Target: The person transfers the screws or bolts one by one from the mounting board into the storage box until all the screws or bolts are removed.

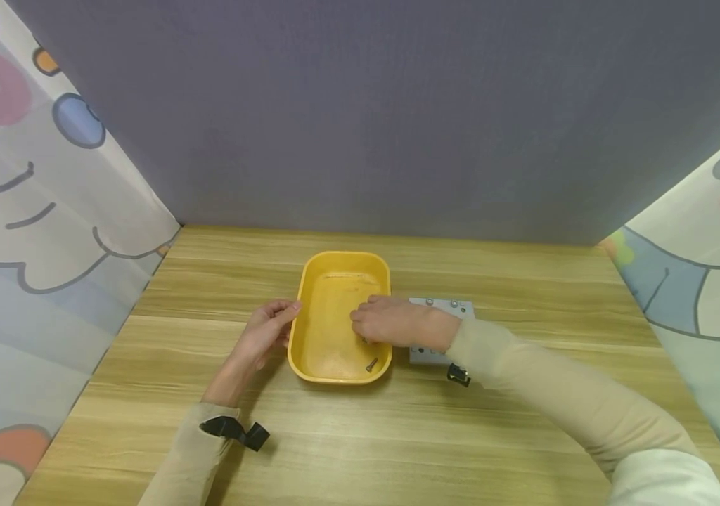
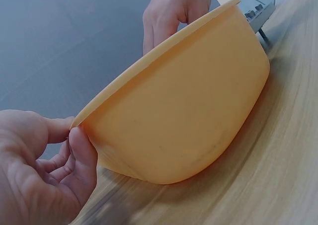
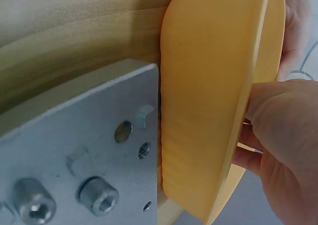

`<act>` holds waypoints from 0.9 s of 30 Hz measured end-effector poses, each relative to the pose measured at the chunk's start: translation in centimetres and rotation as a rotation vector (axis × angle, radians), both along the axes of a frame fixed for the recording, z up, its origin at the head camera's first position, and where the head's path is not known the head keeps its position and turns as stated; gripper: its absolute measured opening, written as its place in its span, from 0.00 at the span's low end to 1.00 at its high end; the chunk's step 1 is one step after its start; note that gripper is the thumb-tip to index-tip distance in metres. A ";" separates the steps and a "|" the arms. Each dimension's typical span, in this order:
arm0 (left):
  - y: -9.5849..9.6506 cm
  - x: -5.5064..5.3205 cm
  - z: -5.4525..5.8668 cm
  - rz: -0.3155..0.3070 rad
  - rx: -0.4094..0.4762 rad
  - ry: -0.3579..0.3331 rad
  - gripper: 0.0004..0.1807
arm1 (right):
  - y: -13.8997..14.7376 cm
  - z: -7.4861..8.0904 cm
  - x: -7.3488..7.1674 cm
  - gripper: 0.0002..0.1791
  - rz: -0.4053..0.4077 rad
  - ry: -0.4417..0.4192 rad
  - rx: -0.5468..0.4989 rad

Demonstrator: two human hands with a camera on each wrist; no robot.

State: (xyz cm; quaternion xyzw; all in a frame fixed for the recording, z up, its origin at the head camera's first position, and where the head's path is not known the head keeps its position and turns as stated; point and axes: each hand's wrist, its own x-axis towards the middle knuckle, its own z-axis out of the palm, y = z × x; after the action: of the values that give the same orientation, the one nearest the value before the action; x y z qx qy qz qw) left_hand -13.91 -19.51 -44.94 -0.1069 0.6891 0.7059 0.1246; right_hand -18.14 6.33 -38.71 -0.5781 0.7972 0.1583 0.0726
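A yellow plastic tray (image 1: 335, 379) stands on the wooden table. My left hand (image 1: 266, 330) pinches its left rim between thumb and fingers, as the left wrist view shows at the tray's rim (image 2: 159, 50). From the right, my right hand (image 1: 391, 321) reaches over the opposite rim, its fingers down inside the tray. The tray wall (image 3: 208, 86) hides those fingertips in the right wrist view, so I cannot tell whether they hold anything. One screw (image 1: 371, 365) lies in the tray's near right corner, and a small bit of metal shows beneath the right hand.
A grey metal plate (image 1: 442, 304) with holes and socket-head bolts (image 3: 99, 195) lies close to the tray's right side, partly under the right forearm. A dark grey panel (image 1: 373, 119) rises behind the table (image 1: 335, 450). Printed curtains (image 1: 31, 281) hang on both sides.
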 end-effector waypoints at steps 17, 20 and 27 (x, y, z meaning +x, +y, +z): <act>0.0 -0.1 -0.1 0.008 -0.001 -0.017 0.22 | 0.4 0.5 0.0 0.02 0.055 0.033 -0.065; 0.0 -0.1 -0.1 0.009 0.002 -0.018 0.21 | 0.8 0.7 -0.2 0.03 0.052 0.015 -0.125; 0.0 -0.1 -0.1 0.011 -0.001 -0.018 0.22 | 2.2 0.7 -0.7 0.06 -0.009 -0.109 -0.288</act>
State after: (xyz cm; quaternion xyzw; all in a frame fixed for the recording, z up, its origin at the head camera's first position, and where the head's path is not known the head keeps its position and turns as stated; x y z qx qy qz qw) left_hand -14.01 -19.51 -45.01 -0.1172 0.6875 0.7053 0.1270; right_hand -18.81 8.57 -37.97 -0.5864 0.8093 0.0104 0.0326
